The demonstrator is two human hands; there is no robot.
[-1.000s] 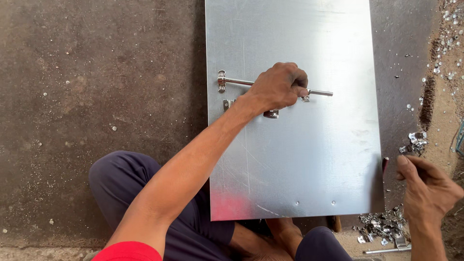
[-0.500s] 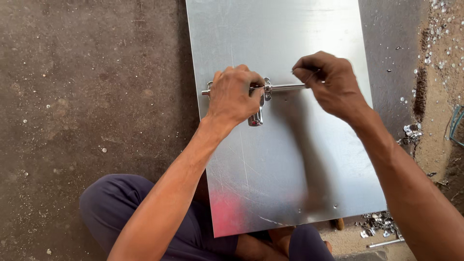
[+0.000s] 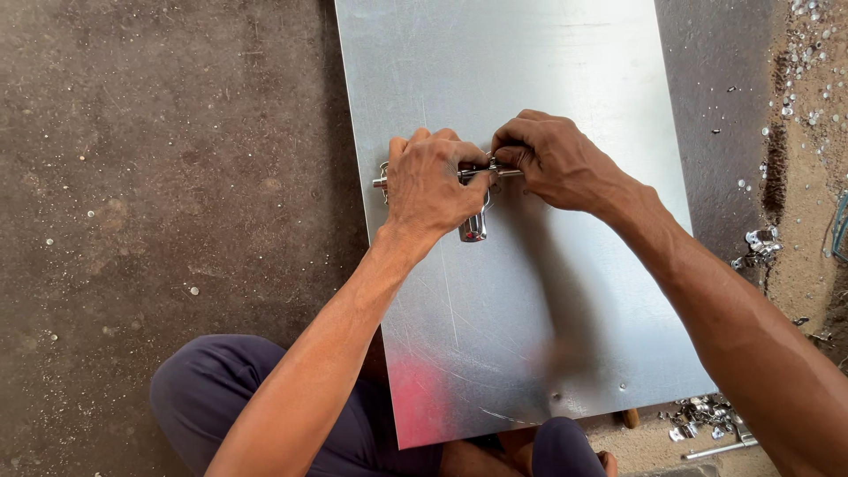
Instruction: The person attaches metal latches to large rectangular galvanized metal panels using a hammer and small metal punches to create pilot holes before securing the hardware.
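Person sits on a dark concrete floor (image 3: 159, 177), knees in dark blue trousers (image 3: 212, 397) at the bottom edge. A large galvanised metal sheet (image 3: 530, 353) lies flat in front of them, running off the top of the view.

Left hand (image 3: 430, 184) rests on the sheet left of centre, fingers curled down and closed over a chrome sliding bolt latch (image 3: 473, 225); the rod's left end pokes out past the knuckles, and the short chrome handle sticks out below the hand toward the person.

Right hand (image 3: 552, 159) sits just beside the left, touching the same latch at its right end. Fingertips pinched shut on the rod or some small part there (too small to tell which). Both forearms come in from the bottom, right one crossing the sheet's right edge.

The latch lies crosswise on the sheet, in its upper-middle area, near the left edge.

Small metal scraps (image 3: 707, 417) are piled off the sheet's lower right corner, more scraps (image 3: 760, 247) at the right edge, and pale specks scattered over sandy ground (image 3: 808, 79) top right.
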